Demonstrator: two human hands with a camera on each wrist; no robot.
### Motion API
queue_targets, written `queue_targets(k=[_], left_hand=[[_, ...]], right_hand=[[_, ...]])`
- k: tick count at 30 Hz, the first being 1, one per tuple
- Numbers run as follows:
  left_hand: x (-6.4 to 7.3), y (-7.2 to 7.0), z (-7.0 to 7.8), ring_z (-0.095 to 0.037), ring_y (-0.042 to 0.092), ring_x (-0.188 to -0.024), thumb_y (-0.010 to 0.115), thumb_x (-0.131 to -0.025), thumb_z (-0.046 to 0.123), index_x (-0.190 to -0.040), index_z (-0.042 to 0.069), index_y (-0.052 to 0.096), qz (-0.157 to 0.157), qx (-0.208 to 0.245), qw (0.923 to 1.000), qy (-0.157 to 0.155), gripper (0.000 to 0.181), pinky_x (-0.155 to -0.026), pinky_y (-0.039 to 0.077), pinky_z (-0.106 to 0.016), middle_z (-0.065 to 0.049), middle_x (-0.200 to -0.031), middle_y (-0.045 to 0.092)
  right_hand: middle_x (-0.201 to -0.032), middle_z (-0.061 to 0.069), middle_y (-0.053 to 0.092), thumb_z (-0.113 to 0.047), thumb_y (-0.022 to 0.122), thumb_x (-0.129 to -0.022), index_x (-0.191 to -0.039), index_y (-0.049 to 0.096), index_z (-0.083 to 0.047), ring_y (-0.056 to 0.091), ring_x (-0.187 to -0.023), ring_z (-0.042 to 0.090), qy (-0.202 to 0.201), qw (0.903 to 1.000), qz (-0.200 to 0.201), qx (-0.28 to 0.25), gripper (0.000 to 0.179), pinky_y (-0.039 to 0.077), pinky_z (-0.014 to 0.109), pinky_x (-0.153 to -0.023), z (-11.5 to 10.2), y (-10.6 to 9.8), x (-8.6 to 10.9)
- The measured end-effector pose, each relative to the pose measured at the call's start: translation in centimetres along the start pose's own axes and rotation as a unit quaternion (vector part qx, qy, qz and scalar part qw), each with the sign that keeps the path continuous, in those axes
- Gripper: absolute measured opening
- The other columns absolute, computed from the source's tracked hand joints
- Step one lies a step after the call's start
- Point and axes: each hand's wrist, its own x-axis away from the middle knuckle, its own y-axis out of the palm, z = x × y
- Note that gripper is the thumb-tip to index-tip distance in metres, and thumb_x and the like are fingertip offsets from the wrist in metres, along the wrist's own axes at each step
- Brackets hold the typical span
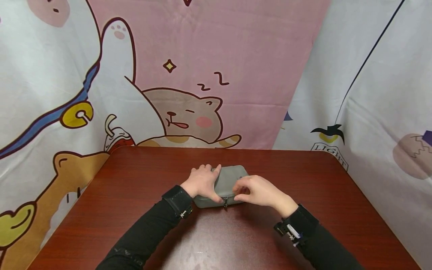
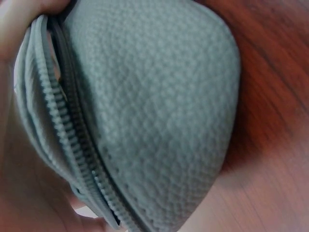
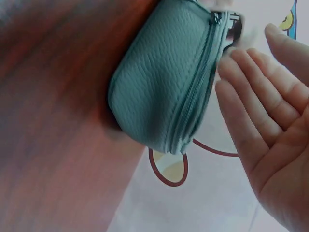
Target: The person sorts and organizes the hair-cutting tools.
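Observation:
A grey-green zip pouch [image 1: 230, 175] with a pebbled surface lies on the table. My left hand [image 1: 202, 182] grips its left part from above, thumb along the near top edge and fingers spread toward the far edge. In the left wrist view the zipper teeth [image 2: 58, 113] stand parted, with a narrow dark gap between them. A zipper pull [image 1: 225, 202] hangs at the front, beside the left thumb. My right hand [image 1: 258, 190] hovers at the pouch's right end, its fingers loosely bent and holding nothing; the right wrist view shows the palm and fingers [image 3: 260, 89] beside the zipper edge.
The reddish-brown wooden table [image 1: 152, 165] reaches back to a hanging cloth [image 1: 256, 56] printed with cartoon animals. Black bands with small devices circle both wrists, and the sleeves are dark.

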Motion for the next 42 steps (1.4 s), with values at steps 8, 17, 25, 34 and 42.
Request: queue_targets(k=[8, 17, 25, 34, 42], left_hand=[[-0.2, 0.3, 0.3, -0.03, 0.052, -0.108, 0.075, -0.058, 0.076, -0.156, 0.01, 0.03, -0.001, 0.004, 1.0, 0.002, 0.127, -0.079, 0.044, -0.049, -0.014, -0.129, 0.054], [-0.3, 0.3, 0.4, -0.03, 0.052, -0.109, 0.076, -0.057, 0.076, -0.156, 0.011, 0.03, 0.001, 0.004, 1.0, -0.002, 0.127, -0.081, 0.045, -0.052, -0.013, -0.128, 0.054], [-0.3, 0.3, 0.6, -0.028, 0.052, -0.105, 0.076, -0.055, 0.076, -0.156, 0.012, 0.032, 0.005, -0.006, 1.0, -0.006, 0.128, -0.079, 0.046, -0.05, -0.011, -0.123, 0.056], [-0.2, 0.2, 0.6, -0.028, 0.052, -0.105, 0.076, -0.055, 0.077, -0.156, 0.012, 0.032, 0.006, -0.009, 0.9999, -0.008, 0.128, -0.08, 0.045, -0.05, -0.012, -0.122, 0.055], [0.0, 0.3, 0.2, -0.027, 0.052, -0.104, 0.077, -0.055, 0.076, -0.156, 0.011, 0.031, 0.006, -0.008, 0.9999, -0.008, 0.128, -0.078, 0.045, -0.048, -0.012, -0.122, 0.056]], right_hand=[[-0.131, 0.005, 0.059, -0.041, 0.087, -0.073, -0.132, 0.061, -0.006, 0.051, -0.122, 0.024, 0.011, 0.9973, -0.008, 0.073, 0.073, 0.046, 0.044, -0.098, 0.7, -0.7, -0.9], [-0.154, 0.019, 0.036, -0.052, 0.089, -0.064, -0.149, 0.042, -0.004, 0.031, -0.142, 0.039, 0.014, 0.9962, -0.024, 0.082, 0.109, 0.028, 0.057, -0.111, 2.1, -0.1, -1.7], [-0.158, 0.022, 0.027, -0.057, 0.089, -0.058, -0.153, 0.032, -0.001, 0.023, -0.145, 0.042, 0.041, 0.992, -0.062, 0.102, 0.125, 0.02, 0.057, -0.114, 2.7, 0.2, -2.5], [-0.161, 0.023, 0.013, -0.058, 0.089, -0.059, -0.157, 0.018, -0.002, 0.012, -0.148, 0.04, 0.079, 0.9857, -0.127, 0.077, 0.133, 0.013, 0.055, -0.117, 3.2, 0.1, -3.9], [-0.163, 0.019, 0.008, -0.063, 0.086, -0.06, -0.158, 0.016, -0.003, 0.006, -0.15, 0.033, 0.093, 0.9751, -0.175, 0.099, 0.134, 0.008, 0.052, -0.118, 3.0, 0.1, -5.2]])
